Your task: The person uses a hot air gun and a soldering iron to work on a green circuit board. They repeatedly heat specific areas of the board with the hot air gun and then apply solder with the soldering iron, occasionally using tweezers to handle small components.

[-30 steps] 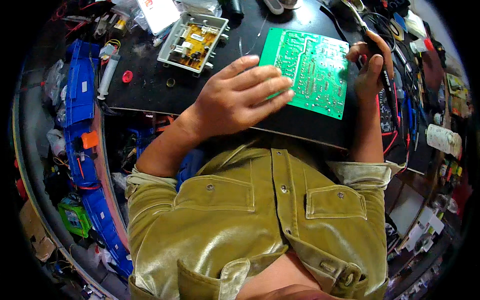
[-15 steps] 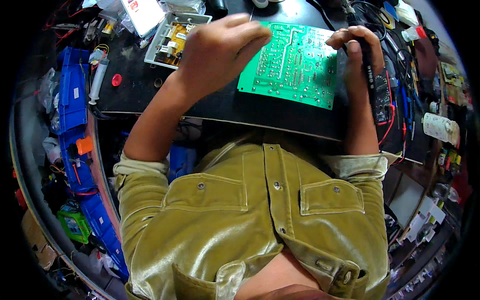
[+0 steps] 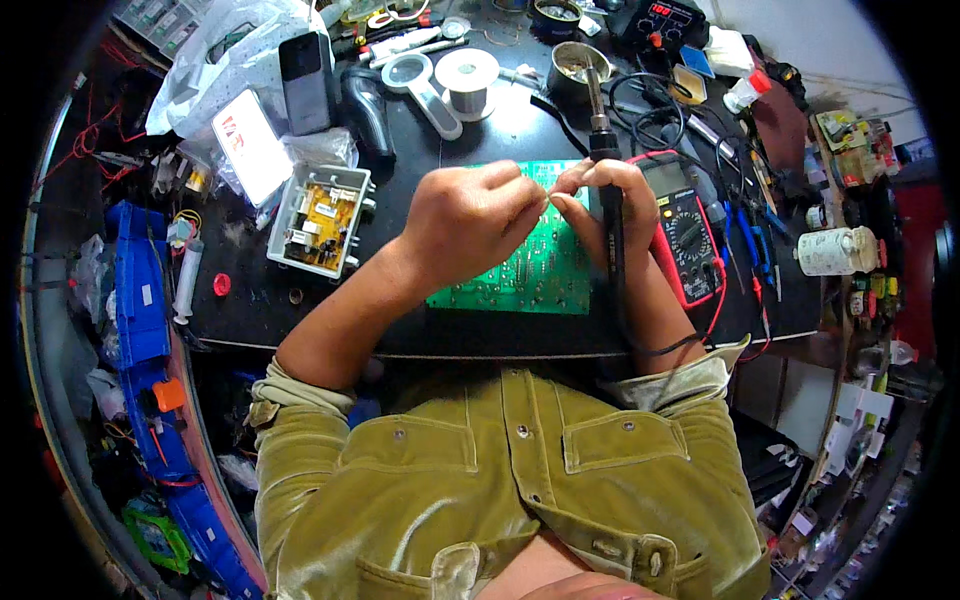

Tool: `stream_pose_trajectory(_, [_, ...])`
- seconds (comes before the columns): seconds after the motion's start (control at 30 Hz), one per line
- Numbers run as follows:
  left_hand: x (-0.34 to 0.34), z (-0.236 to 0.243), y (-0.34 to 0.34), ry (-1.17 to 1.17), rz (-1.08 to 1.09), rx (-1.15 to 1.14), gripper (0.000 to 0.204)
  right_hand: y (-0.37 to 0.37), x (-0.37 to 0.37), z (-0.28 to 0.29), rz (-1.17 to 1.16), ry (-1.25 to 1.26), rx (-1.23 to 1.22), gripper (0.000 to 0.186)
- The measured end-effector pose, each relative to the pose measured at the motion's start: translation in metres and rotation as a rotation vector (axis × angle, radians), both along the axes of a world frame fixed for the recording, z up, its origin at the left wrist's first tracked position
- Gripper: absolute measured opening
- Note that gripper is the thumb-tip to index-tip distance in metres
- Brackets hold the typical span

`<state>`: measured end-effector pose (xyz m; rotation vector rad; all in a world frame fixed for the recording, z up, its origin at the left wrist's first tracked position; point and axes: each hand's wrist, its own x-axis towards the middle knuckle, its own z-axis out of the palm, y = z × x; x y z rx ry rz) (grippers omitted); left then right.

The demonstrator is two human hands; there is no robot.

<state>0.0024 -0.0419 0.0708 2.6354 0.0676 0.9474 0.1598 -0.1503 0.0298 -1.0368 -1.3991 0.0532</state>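
Note:
My left hand (image 3: pixel 468 218) is closed over the green circuit board (image 3: pixel 512 280), its fingertips pinched together close to my right fingertips; what they hold, if anything, is too small to make out. My right hand (image 3: pixel 622 205) grips a black soldering iron (image 3: pixel 605 142), held upright with its metal end toward the back. The iron's cord hangs over my wrist. The board lies on the black bench (image 3: pixel 400 338) under both hands. Just right of my right hand sits a red multimeter (image 3: pixel 688 240) with leads.
An open grey case with a yellow board (image 3: pixel 318 222) is at left, a solder spool (image 3: pixel 467 98) and magnifier (image 3: pixel 420 95) behind. A phone (image 3: pixel 305 82), metal tin (image 3: pixel 575 68), soldering station (image 3: pixel 660 22), jar (image 3: pixel 838 250), tools and blue bins (image 3: pixel 140 290) surround the work.
The view has shifted, showing more of the bench's back. My left hand has lifted and curled from spread fingers to a pinch, moving toward my right fingertips. The iron stays in my right hand.

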Motion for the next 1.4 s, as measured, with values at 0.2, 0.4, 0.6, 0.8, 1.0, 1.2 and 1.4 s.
stream_pose_trajectory(0.2, [-0.003, -0.001, 0.001, -0.040, -0.035, -0.027, 0.008, 0.000, -0.003, 0.003, -0.006, 0.079, -0.003, 0.031])
stream_pose_trajectory(0.4, [-0.008, 0.005, 0.006, -0.074, -0.030, -0.057, 0.008, 0.000, -0.001, 0.005, 0.074, 0.170, 0.057, 0.035])
stream_pose_trajectory(0.6, [-0.010, 0.007, 0.009, -0.080, -0.060, -0.111, 0.008, -0.002, 0.003, 0.009, 0.071, 0.179, 0.081, 0.034])
stream_pose_trajectory(0.8, [-0.011, 0.006, 0.017, -0.102, -0.009, -0.205, 0.009, -0.006, 0.020, 0.013, 0.122, 0.324, 0.165, 0.041])
stream_pose_trajectory(1.0, [-0.008, -0.001, 0.007, -0.037, -0.088, -0.122, 0.009, 0.000, -0.002, 0.014, 0.052, -0.102, -0.027, 0.036])
stream_pose_trajectory(1.2, [-0.008, -0.001, 0.006, -0.062, -0.112, -0.139, 0.009, 0.000, -0.008, 0.010, 0.036, -0.013, 0.001, 0.033])
stream_pose_trajectory(1.4, [-0.012, 0.000, 0.010, -0.045, -0.119, -0.160, 0.009, -0.002, -0.006, 0.010, 0.042, 0.051, 0.014, 0.034])
